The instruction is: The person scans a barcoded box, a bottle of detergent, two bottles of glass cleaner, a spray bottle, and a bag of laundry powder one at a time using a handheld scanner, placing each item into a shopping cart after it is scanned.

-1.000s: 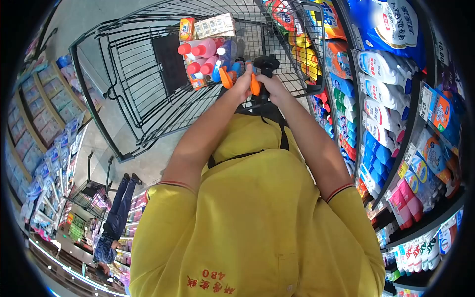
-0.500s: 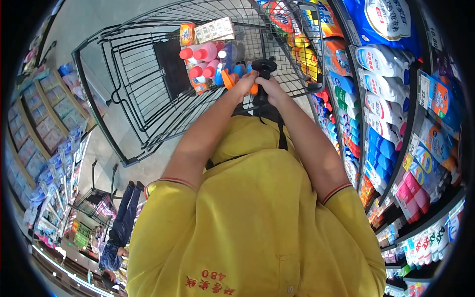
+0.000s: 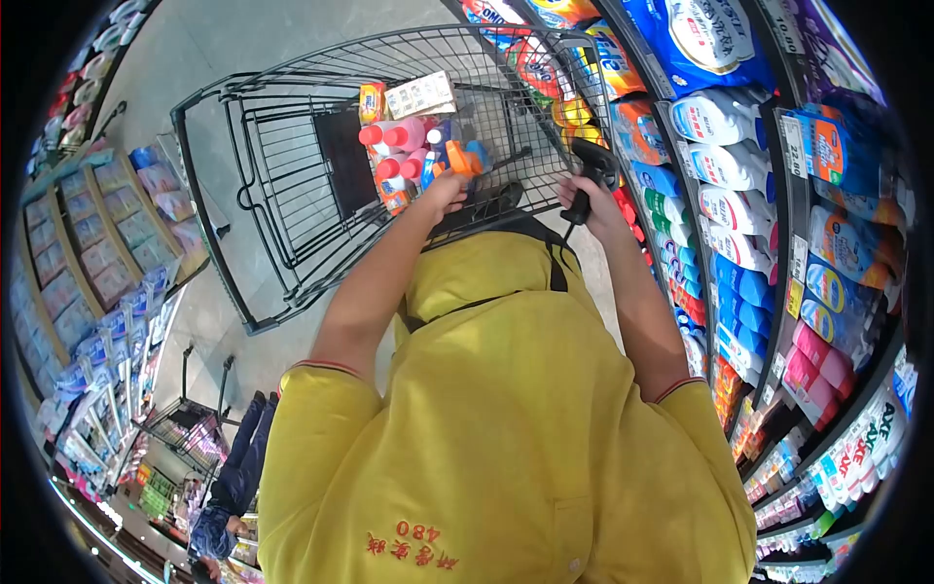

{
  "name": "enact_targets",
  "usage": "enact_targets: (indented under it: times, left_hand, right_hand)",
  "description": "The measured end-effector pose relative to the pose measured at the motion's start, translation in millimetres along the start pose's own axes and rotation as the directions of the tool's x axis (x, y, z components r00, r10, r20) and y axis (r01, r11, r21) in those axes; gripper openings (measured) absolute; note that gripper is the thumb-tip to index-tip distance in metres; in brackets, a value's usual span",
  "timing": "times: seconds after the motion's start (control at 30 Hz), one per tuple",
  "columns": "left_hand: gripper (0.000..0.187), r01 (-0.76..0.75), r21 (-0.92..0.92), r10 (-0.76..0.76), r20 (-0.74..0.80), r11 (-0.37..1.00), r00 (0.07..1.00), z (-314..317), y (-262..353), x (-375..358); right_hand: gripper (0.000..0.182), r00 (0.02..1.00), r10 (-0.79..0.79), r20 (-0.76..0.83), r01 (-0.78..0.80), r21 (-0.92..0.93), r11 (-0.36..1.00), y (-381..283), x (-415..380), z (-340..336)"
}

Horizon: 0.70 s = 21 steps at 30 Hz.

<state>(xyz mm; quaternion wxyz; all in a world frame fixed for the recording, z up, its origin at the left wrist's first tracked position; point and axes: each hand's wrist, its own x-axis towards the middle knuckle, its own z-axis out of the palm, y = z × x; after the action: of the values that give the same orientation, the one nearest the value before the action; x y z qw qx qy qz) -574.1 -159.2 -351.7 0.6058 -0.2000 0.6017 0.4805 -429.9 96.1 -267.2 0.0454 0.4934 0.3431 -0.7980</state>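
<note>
A black wire shopping cart (image 3: 282, 185) stands in front of my body. It holds pink bottles with red caps (image 3: 397, 136), a white patterned box (image 3: 420, 94) and a small orange-red pack (image 3: 372, 101). My left hand (image 3: 447, 192) is closed at the cart's near side, just below an orange spray head (image 3: 461, 159); whether its fingers grip that sprayer is hard to make out. On the right, my right hand (image 3: 595, 201) wraps round the grip of a black handheld device (image 3: 591, 167), held over the cart's near right edge.
Shelves of detergent bottles (image 3: 725, 165) and bags (image 3: 700, 44) rise close on the right. A rack of packets (image 3: 92, 229) stands left. At the lower left are a person in dark clothing (image 3: 233, 477) and another cart (image 3: 190, 428).
My hands, together before, have moved apart: the right one went right with the black device, the left one slightly left and down. The orange spray head now shows above my left hand.
</note>
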Motion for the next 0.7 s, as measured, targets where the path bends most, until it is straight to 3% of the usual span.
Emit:
enact_targets:
  times: [0.1,0.17,0.2,0.23,0.3,0.33,0.37,0.43,0.5,0.57,0.63,0.67,0.7]
  left_hand:
    - [0.042,-0.005,0.001,0.005,0.031,1.0,0.999,-13.2,-12.7,-10.0]
    - [0.043,-0.069,0.085,0.075,-0.065,0.994,0.995,-9.8,-13.5,-44.5]
    - [0.044,-0.221,0.378,0.267,-0.072,0.899,0.961,-23.4,-32.1,-32.3]
    - [0.046,-0.334,0.635,0.444,-0.016,0.697,0.896,-39.4,-50.2,-19.2]
    - [0.05,-0.328,0.826,0.552,0.024,0.459,0.834,-37.2,-49.1,-67.2]
    - [0.047,-0.298,0.844,0.536,0.014,0.447,0.844,-40.5,-55.6,-76.9]
    - [0.046,-0.266,0.861,0.52,0.003,0.433,0.854,-42.5,-60.5,-83.5]
    - [0.054,-0.059,0.917,0.294,-0.065,0.394,0.954,-31.1,-43.6,-116.9]
    - [0.057,-0.095,0.925,0.325,-0.032,0.367,0.945,-32.2,-46.9,-120.9]
    - [0.061,-0.123,0.928,0.35,-0.008,0.351,0.937,-35.2,-51.7,-123.2]
    - [0.06,-0.087,0.906,0.332,-0.061,0.415,0.941,-33.8,-50.3,-120.9]
    - [0.057,-0.132,0.887,0.381,-0.053,0.443,0.923,-36.7,-56.7,-115.8]
    - [0.057,-0.147,0.893,0.397,-0.038,0.424,0.917,-35.3,-57.9,-117.8]
  right_hand:
    - [0.027,0.998,-0.056,-0.031,0.056,-0.005,0.998,-3.6,-6.2,-43.8]
    - [0.028,0.996,-0.082,-0.031,0.079,-0.069,0.994,0.5,-8.9,-66.3]
    - [0.029,0.994,-0.1,-0.04,0.093,-0.145,0.985,0.6,-10.6,-72.1]
    - [0.033,0.987,-0.12,-0.105,0.101,-0.168,0.981,2.1,-15.1,-71.3]
    - [0.035,0.943,-0.262,-0.203,0.146,-0.454,0.879,9.2,-12.3,-78.4]
    - [0.034,0.921,-0.356,-0.156,0.245,-0.479,0.843,14.2,-7.9,-84.3]
    - [0.035,0.934,-0.333,-0.126,0.25,-0.435,0.865,13.9,-9.8,-82.2]
    - [0.038,0.962,-0.269,-0.041,0.222,-0.454,0.863,5.7,-16.8,-73.0]
    - [0.041,0.933,-0.356,0.049,0.337,-0.463,0.82,9.4,-9.5,-66.5]
    - [0.045,0.941,-0.337,0.042,0.319,-0.444,0.837,12.6,-10.1,-62.9]
    - [0.051,0.937,-0.342,0.075,0.343,-0.38,0.859,19.6,3.1,-63.4]
    - [0.051,0.91,-0.414,0.018,0.383,-0.418,0.824,30.1,17.1,-65.3]
    - [0.053,0.903,-0.426,0.063,0.417,-0.371,0.829,25.3,11.5,-63.0]
